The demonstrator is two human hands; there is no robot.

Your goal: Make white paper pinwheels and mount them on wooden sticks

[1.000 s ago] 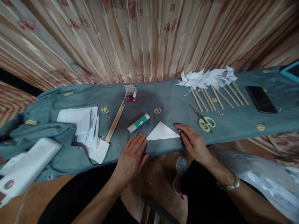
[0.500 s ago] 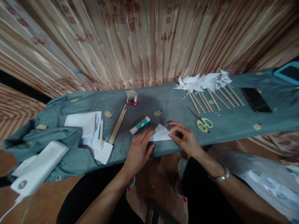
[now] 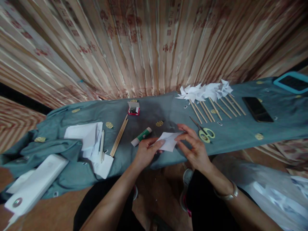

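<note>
Between my hands, just over the near edge of the cloth-covered table, is a small sheet of white paper (image 3: 168, 141) with its fold partly opened. My left hand (image 3: 147, 151) pinches its left side, thumb on top. On the other side my right hand (image 3: 194, 148) grips the paper's right corner between thumb and fingertips. A glue stick (image 3: 141, 136) with a green label lies just beyond my left hand. Green-handled scissors (image 3: 204, 132) rest beyond my right hand, blades pointing away.
Several paper pinwheels (image 3: 204, 92) on wooden sticks lie at the back right, beside a black phone (image 3: 257, 109) and a blue-framed device (image 3: 292, 81). Leftward are a small red box of pins (image 3: 133, 110), loose sticks (image 3: 119, 138), white paper sheets (image 3: 83, 134) and a white power bank (image 3: 36, 186).
The paper was a flat folded triangle on the table; now it is lifted and partly unfolded. My left hand has changed from lying on it to pinching it. The view has shifted slightly.
</note>
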